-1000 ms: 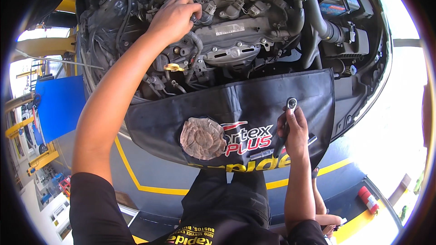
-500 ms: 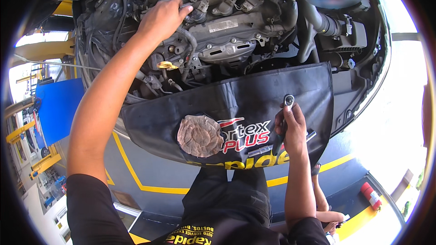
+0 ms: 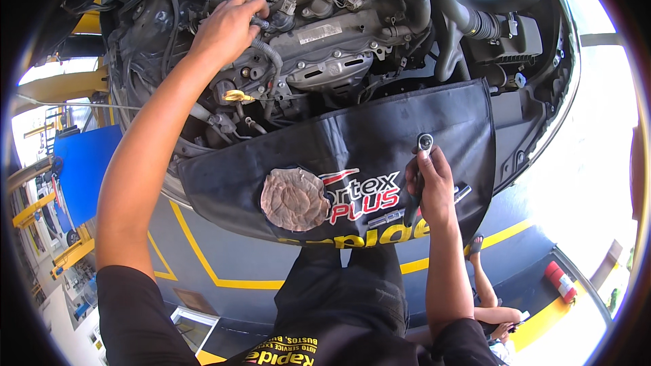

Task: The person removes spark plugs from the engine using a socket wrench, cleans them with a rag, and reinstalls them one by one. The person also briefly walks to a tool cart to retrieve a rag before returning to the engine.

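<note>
My right hand (image 3: 436, 186) is closed around a ratchet wrench (image 3: 425, 142), its round head pointing away from me above the black fender cover (image 3: 380, 122). A metal socket extension (image 3: 463, 194) lies on the cover beside that hand, partly hidden by it. My left hand (image 3: 227, 27) reaches into the engine bay at the left end of the engine. Its fingers are bent at a small dark part next to an ignition coil (image 3: 283, 19); what they hold is mostly hidden. A ribbed hose (image 3: 272, 57) curves just below the fingers.
A round, wrinkled brownish piece (image 3: 293, 200) lies on the cover. The yellow dipstick handle (image 3: 237, 96) sticks up at the engine's front left. An air filter box (image 3: 505, 44) is at the right. Behind the cover's right edge, another person's leg (image 3: 483, 285) and a red extinguisher (image 3: 561, 281) show.
The whole view has shifted slightly, with the engine lower-left parts now further left and up. My left hand stays at the same spot by the coil, and the right still grips the ratchet wrench.
</note>
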Action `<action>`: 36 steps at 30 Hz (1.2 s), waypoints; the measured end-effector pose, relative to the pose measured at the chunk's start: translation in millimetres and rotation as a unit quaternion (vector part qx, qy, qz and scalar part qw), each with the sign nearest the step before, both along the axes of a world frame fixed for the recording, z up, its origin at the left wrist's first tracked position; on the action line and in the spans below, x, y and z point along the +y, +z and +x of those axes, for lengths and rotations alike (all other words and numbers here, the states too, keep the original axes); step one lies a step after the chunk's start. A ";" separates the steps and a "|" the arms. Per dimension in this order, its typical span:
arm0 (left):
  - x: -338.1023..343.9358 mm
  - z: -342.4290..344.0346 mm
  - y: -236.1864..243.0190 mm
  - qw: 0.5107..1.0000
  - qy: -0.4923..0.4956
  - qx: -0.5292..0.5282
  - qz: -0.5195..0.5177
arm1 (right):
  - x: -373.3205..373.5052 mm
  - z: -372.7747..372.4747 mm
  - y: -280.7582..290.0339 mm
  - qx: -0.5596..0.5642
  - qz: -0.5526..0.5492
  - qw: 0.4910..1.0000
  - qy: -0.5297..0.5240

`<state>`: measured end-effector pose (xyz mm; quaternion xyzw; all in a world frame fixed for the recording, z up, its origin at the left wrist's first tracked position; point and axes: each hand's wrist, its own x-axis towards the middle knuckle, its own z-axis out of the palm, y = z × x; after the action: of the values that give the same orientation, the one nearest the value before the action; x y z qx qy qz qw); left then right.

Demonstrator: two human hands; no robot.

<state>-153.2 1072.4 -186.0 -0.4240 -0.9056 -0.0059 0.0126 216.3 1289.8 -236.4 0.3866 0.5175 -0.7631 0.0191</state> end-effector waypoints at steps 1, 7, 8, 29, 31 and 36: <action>0.0 0.5 0.6 1.000 0.015 -0.007 0.027 | -0.2 0.3 -0.3 -0.004 -0.006 1.000 0.002; 2.5 1.5 4.7 0.998 0.045 -0.003 -0.038 | -0.4 2.2 0.0 -0.001 -0.013 1.000 0.003; 2.4 1.9 5.3 0.999 0.001 0.031 -0.011 | -0.2 2.4 0.5 0.007 -0.007 1.000 0.004; -3.2 -4.0 -0.4 0.998 0.014 0.018 0.057 | 1.3 2.5 0.3 0.001 -0.006 1.000 0.012; -2.7 -4.7 -0.2 0.997 0.069 -0.019 0.032 | 0.4 2.1 -0.7 -0.001 -0.018 1.000 0.011; -2.6 -5.6 4.3 0.997 -0.065 0.009 0.051 | -3.1 -1.2 -2.5 0.017 -0.016 1.000 0.015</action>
<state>-158.9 1069.8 -181.7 -0.4805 -0.8746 -0.0492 0.0418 215.2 1286.7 -239.0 0.3657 0.5114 -0.7771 0.0276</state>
